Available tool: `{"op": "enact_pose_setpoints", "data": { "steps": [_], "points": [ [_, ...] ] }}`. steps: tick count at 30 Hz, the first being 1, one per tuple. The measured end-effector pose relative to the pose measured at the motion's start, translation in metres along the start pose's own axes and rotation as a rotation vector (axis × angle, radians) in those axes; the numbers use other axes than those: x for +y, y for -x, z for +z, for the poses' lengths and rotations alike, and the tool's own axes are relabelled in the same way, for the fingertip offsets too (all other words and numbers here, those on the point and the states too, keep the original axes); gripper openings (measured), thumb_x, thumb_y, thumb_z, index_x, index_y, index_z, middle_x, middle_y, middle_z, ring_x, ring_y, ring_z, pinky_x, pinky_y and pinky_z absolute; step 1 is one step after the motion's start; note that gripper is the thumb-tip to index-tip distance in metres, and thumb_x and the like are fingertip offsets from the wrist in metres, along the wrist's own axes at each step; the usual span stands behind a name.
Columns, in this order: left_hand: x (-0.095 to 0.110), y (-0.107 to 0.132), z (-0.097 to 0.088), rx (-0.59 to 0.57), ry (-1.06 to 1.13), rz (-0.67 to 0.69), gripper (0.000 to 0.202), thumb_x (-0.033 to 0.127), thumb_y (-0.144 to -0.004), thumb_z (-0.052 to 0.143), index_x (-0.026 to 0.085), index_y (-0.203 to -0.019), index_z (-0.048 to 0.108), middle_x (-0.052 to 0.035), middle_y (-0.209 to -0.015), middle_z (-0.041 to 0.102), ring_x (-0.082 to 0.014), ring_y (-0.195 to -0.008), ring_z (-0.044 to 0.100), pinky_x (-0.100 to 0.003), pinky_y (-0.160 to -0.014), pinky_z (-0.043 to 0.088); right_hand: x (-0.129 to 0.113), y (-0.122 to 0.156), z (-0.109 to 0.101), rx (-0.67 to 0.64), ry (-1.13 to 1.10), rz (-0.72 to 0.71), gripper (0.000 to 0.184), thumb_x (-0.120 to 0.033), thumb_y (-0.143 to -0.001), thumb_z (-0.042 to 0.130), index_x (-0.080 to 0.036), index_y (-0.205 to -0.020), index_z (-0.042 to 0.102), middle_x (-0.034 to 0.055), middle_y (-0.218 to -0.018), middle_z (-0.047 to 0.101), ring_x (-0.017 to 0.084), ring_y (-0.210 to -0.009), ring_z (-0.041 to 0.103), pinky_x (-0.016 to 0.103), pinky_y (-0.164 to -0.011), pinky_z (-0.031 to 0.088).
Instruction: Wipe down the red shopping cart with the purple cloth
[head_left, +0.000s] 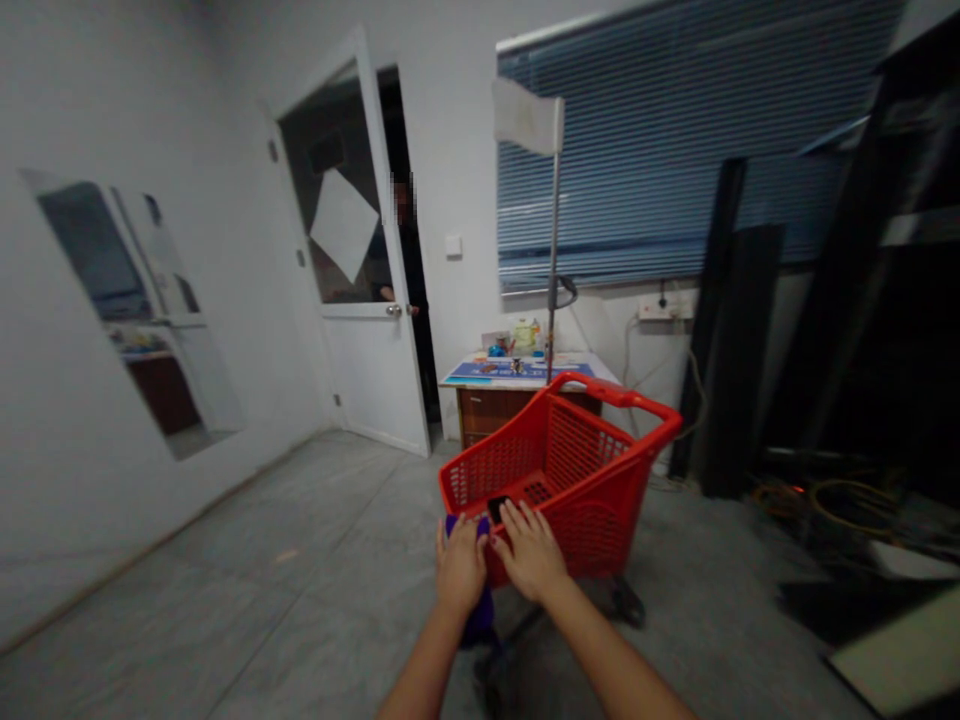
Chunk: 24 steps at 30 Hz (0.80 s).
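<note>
My left hand (461, 565) presses a purple cloth (478, 615) against the near edge of a red plastic shopping cart (592, 480), and the cloth hangs down below the hand. My right hand (531, 550) lies beside it on the same edge with its fingers spread, touching the cart and holding nothing. Just beyond my fingers, a small black object (499, 507) sits inside the cart. The cart's lower part and wheels are mostly out of sight.
A person (401, 250) stands in a half-open white door (371, 370). Behind the cart are a wooden desk (487, 410) with assorted items and a metal pole (553, 250) with a white flag. Tall black panels (739, 330) lean at right, above floor cables (840, 505). A mirror (127, 310) hangs at left.
</note>
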<state>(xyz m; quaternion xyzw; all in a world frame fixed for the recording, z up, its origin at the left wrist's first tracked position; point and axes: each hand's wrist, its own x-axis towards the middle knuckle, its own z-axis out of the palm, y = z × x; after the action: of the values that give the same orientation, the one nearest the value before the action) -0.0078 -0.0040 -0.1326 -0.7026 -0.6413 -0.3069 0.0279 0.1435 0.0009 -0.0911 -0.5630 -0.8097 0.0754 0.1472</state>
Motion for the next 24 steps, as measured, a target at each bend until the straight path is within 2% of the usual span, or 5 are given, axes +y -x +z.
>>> {"op": "enact_pose_setpoints", "data": {
  "steps": [4, 7, 11, 18, 24],
  "points": [
    [-0.011, -0.004, -0.005, -0.024, -0.023, 0.029, 0.037, 0.018, -0.093, 0.037, 0.02, -0.12, 0.061, -0.0094, -0.123, 0.066, -0.0234, -0.123, 0.054, -0.052, -0.118, 0.013, 0.026, -0.006, -0.016, 0.038, 0.078, 0.13, 0.063, -0.05, -0.097, 0.018, -0.017, -0.149, 0.027, 0.0029, -0.157, 0.017, 0.019, -0.145, 0.009, 0.04, -0.116, 0.003],
    [-0.019, -0.006, -0.004, -0.016, -0.047, 0.035, 0.036, 0.018, -0.093, 0.037, 0.019, -0.121, 0.061, -0.0096, -0.123, 0.066, -0.0226, -0.123, 0.054, -0.051, -0.118, 0.013, 0.036, -0.009, -0.018, 0.015, 0.074, 0.083, 0.061, -0.052, -0.096, 0.019, -0.022, -0.148, 0.03, 0.0004, -0.155, 0.025, 0.019, -0.144, 0.014, 0.039, -0.116, 0.004],
    [-0.019, -0.007, 0.003, 0.067, -0.114, -0.03, 0.035, 0.019, -0.094, 0.036, 0.018, -0.115, 0.063, -0.0116, -0.118, 0.068, -0.0249, -0.123, 0.054, -0.053, -0.117, 0.015, 0.031, -0.011, -0.008, 0.063, 0.038, 0.089, 0.063, -0.053, -0.095, 0.022, -0.021, -0.148, 0.03, 0.001, -0.155, 0.025, 0.021, -0.145, 0.013, 0.039, -0.116, 0.007],
    [0.016, -0.015, 0.014, 0.114, -0.138, -0.008, 0.036, 0.022, -0.096, 0.036, 0.015, -0.121, 0.061, -0.0137, -0.122, 0.066, -0.0259, -0.12, 0.056, -0.054, -0.115, 0.02, 0.028, -0.01, -0.007, 0.045, 0.027, 0.079, 0.064, -0.053, -0.095, 0.024, -0.02, -0.149, 0.027, 0.0003, -0.156, 0.024, 0.021, -0.145, 0.01, 0.039, -0.116, 0.003],
    [-0.006, -0.01, 0.001, 0.06, -0.157, 0.06, 0.035, 0.022, -0.096, 0.039, 0.02, -0.124, 0.059, -0.0088, -0.125, 0.065, -0.0248, -0.126, 0.051, -0.052, -0.115, 0.02, 0.029, -0.006, -0.008, 0.056, 0.037, 0.069, 0.062, -0.051, -0.096, 0.022, -0.02, -0.149, 0.027, -0.0007, -0.156, 0.023, 0.021, -0.145, 0.01, 0.038, -0.116, 0.002]
  ]
}}
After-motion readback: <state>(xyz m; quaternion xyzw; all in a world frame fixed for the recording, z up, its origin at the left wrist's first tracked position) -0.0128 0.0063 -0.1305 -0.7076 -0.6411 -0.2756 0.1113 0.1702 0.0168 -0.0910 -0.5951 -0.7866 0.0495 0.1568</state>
